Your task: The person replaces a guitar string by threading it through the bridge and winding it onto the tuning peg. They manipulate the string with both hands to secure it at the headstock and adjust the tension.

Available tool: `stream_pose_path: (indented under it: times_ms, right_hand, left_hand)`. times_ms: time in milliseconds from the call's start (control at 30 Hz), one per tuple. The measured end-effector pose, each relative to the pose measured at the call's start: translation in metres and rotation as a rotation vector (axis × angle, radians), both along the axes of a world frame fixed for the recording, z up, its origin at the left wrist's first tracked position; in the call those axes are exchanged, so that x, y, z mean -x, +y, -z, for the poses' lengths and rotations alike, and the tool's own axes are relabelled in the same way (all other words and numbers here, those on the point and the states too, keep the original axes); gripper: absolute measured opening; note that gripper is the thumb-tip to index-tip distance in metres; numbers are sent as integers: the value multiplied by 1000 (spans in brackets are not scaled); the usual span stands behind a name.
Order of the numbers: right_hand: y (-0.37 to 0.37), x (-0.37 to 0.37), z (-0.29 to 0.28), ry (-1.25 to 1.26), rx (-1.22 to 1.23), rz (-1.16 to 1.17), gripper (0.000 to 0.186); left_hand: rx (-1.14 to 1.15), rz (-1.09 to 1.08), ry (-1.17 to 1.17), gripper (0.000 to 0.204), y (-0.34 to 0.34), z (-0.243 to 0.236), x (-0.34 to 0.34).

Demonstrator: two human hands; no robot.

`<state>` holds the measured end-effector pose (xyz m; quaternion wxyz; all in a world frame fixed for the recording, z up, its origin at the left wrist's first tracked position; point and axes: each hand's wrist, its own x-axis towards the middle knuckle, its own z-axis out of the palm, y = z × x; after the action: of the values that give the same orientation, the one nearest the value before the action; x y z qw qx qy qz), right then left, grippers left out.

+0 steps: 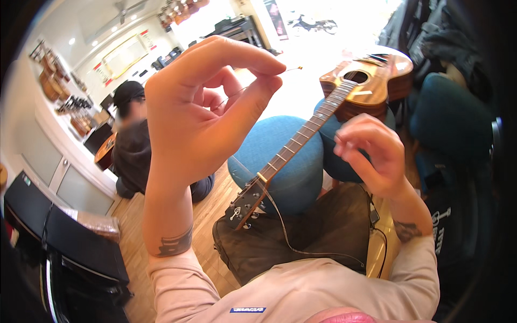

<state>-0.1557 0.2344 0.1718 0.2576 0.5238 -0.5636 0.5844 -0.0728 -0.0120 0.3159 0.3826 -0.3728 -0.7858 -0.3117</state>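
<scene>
A thin string (291, 69) is sitting high up, in front of the face-worn view, with the left hand (186, 118) pinching it tightly between thumb and forefinger; its brassy tip (300, 68) is poking out just past them. It is looking very light, springy and smooth, so it is probably tending to twist or slip, and a firm pinch just behind the tip is seeming the best hold, without kinking the wire. The tip is pointing to the right, while the visible length is running back leftward and down through the curl of the hand; its farther course is escaping sight.

The right hand (377, 153) is hovering beside the neck of the guitar (334, 105), fingers curling toward the thumb; I cannot tell whether they are holding anything. The guitar is lying face up, its long axis running from the headstock (243, 204) over the lap (323, 231) to the body at upper right, past a blue stool (264, 142). A loose wire (293, 247) is trailing from near the nut across the lap. Farther left, a co-worker (137, 151) is sitting low beside another guitar (105, 152)
</scene>
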Motion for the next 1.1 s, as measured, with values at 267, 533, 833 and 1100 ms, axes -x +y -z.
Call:
stream_pose_path:
  times_ms: [267,533,833,1100]
  right_hand:
    - [-36,2,-33,-202,286,-357,30]
    - [-30,3,-17,-272,284,-245,18]
    - [14,32,35,-104,235,290,9]
    - [39,50,79,-30,281,595,12]
  left_hand:
    - [137,5,-37,20,18,1,5]
    - [200,12,-105,20,26,19,22]
    - [201,56,-332,14,73,78,68]
    - [280,87,-282,8,116,117,114]
